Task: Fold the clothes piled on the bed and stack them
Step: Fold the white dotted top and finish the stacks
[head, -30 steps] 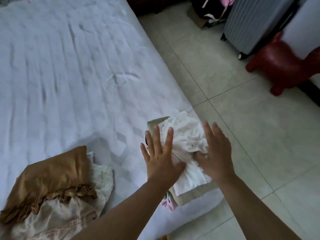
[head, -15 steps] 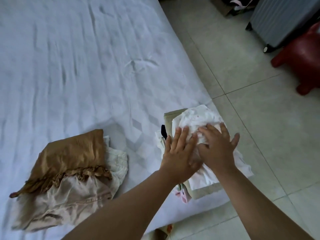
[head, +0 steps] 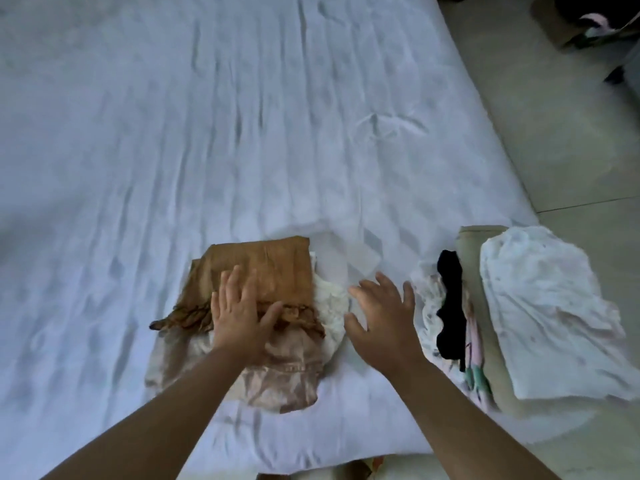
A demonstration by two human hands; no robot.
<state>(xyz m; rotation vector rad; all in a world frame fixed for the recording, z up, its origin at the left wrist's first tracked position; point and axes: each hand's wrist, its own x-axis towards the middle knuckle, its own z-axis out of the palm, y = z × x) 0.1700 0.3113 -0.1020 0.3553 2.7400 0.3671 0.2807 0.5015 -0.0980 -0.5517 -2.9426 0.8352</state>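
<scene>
Hands reach over a white bed (head: 173,150) from its near edge. The left hand (head: 239,320) lies flat, fingers spread and straight, on a brown garment (head: 263,268) that tops a small unfolded pile near the middle of the near edge. Under the brown garment lie a pale pink satin piece (head: 277,379) and a white lacy piece (head: 330,306), which sticks out on the pile's right side. The right hand (head: 381,320) hovers just right of that pile, fingers open and loosely spread, holding nothing; whether it touches the sheet cannot be told. At the bed's near right corner sits the stack: a folded white garment (head: 540,306) on a beige one (head: 471,258), with a black item (head: 450,306) and floral fabric (head: 476,372) along its left side. Tiled floor (head: 554,150) runs past the bed's right edge.
</scene>
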